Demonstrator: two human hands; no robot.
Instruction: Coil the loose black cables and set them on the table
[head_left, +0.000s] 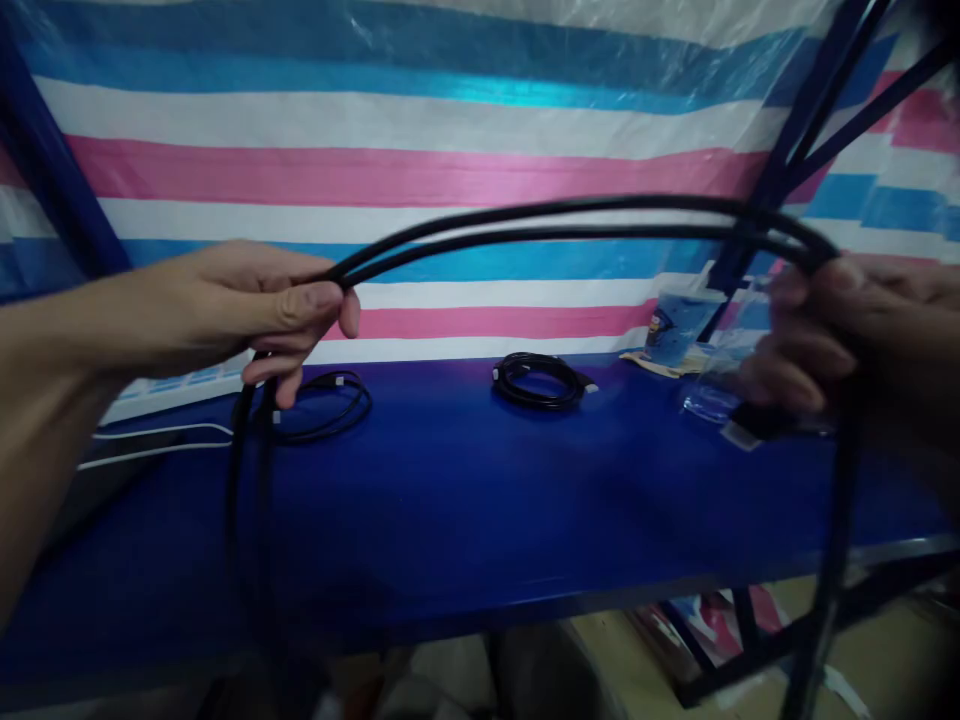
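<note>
A black cable [570, 208] arches as two side-by-side strands between my hands, above the blue shelf. My left hand [277, 310] pinches both strands at the left end of the arch, and their slack hangs down below it. On the other side my right hand [817, 330], blurred, is closed around the cable, with more of it dropping past the shelf's front edge. A black connector with a pale metal tip [742, 432] pokes out under the right hand. Beyond, a coiled black cable [541, 382] lies on the shelf, and another loosely looped black cable [352, 410] lies behind my left hand.
The blue shelf [480, 500] spans the view. At the back right stand a plastic drink cup [681, 318] and a clear plastic container [709, 395]. A white keyboard [180, 395] and a white cord [165, 450] are at left. Striped sheeting [420, 180] hangs behind.
</note>
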